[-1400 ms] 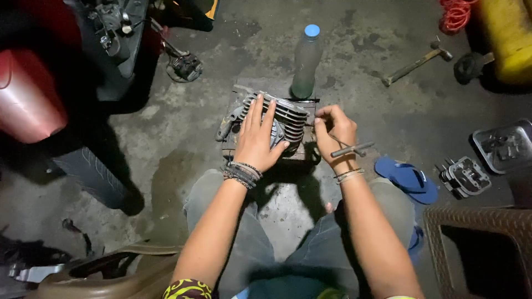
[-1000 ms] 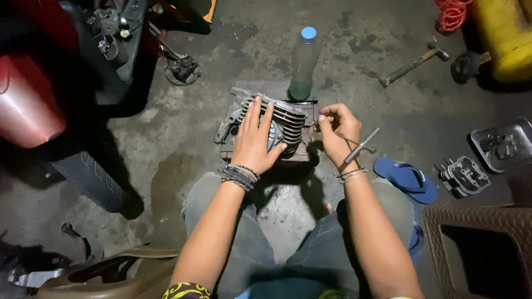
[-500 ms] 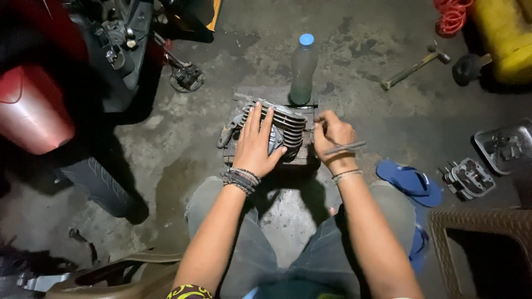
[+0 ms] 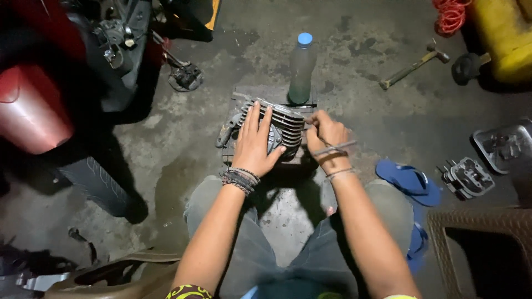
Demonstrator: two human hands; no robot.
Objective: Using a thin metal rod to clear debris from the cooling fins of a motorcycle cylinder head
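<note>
A finned grey metal engine cylinder [image 4: 285, 123] lies on a small board on the concrete floor between my knees. My left hand [image 4: 255, 143] rests flat on top of it, fingers spread, holding nothing. My right hand [image 4: 325, 136] is closed around a thin metal tool [image 4: 338, 148] at the cylinder's right side, the tool's shaft lying across my wrist. Just behind the cylinder stands a plastic bottle [image 4: 301, 69] with a blue cap.
A motorcycle with red bodywork [image 4: 33, 105] fills the left side. A hammer [image 4: 413, 67] lies at the back right near a yellow container [image 4: 501, 33] and orange cord [image 4: 450, 15]. Blue sandals [image 4: 407, 180], engine parts [image 4: 468, 177] and a wicker stool [image 4: 482, 249] are on the right.
My right hand has shifted a little against the cylinder's right side and the tool has swung from angled upward to lying across my wrist. My left hand has stayed flat on the cylinder.
</note>
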